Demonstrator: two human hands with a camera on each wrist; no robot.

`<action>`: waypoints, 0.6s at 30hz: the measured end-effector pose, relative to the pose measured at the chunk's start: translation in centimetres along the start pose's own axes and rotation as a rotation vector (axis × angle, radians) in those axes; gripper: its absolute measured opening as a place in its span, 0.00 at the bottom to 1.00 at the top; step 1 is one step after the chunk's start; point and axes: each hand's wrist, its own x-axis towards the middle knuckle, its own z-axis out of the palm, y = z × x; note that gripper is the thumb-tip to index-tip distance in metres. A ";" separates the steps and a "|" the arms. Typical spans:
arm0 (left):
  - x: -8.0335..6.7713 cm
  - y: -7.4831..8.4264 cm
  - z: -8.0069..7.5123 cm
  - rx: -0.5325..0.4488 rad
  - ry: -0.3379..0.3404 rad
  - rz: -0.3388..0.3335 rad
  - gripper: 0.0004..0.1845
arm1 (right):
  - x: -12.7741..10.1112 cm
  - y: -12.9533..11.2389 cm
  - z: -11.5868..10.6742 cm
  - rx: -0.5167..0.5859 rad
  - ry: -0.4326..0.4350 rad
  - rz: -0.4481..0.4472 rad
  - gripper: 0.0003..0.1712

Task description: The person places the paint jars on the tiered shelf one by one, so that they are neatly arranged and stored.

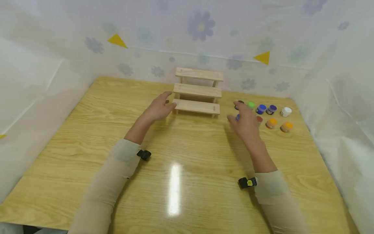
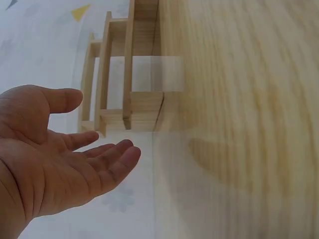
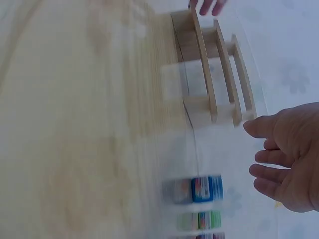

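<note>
Head view had both hands out over the wooden table (image 1: 87, 136), and I saw plenty of bare board in front of them, running back to the near edge. The left hand (image 1: 157, 109) hung just beside the left end of the three-step wooden rack (image 1: 198, 92), fingers straight and spread, holding nothing; I could not tell whether the fingertips touched the lowest step. From the left wrist view the palm (image 2: 60, 164) lay flat and loose, with the rack's end (image 2: 124, 74) just ahead and a clear gap between them.

The right hand (image 1: 246, 122) hovered between the rack and the cluster of paint pots, relaxed and wide, gripping nothing. The right wrist view was blurred, but I made out its fingers (image 3: 279, 174) apart from the rack's near post (image 3: 209, 107), with a blue-labelled pot (image 3: 199, 190) down by them.

The pots stood in two rows on the right of the table: a green pot (image 1: 251, 105), a blue pot (image 1: 261, 109), a purple pot (image 1: 271, 109) and a white pot (image 1: 286, 111) behind, two orange pots (image 1: 271, 123) in front, and some more partly hidden behind the right hand. They crowded the room on that side, near the table's right edge.

A white flowered curtain (image 1: 204, 39) closed in the far edge and both sides, close behind the rack.
</note>
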 end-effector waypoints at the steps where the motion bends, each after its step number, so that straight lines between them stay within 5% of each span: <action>1: 0.3 -0.1 0.1 -0.023 -0.005 -0.007 0.39 | 0.0 0.5 -0.4 -0.003 0.010 0.010 0.34; 9: 2.0 -1.3 0.4 -0.280 -0.056 -0.052 0.33 | -0.3 3.8 -2.8 0.025 -0.018 0.063 0.30; 18: 2.5 -2.1 1.3 -0.481 -0.028 -0.061 0.24 | -0.6 5.3 -2.6 0.050 -0.092 0.092 0.28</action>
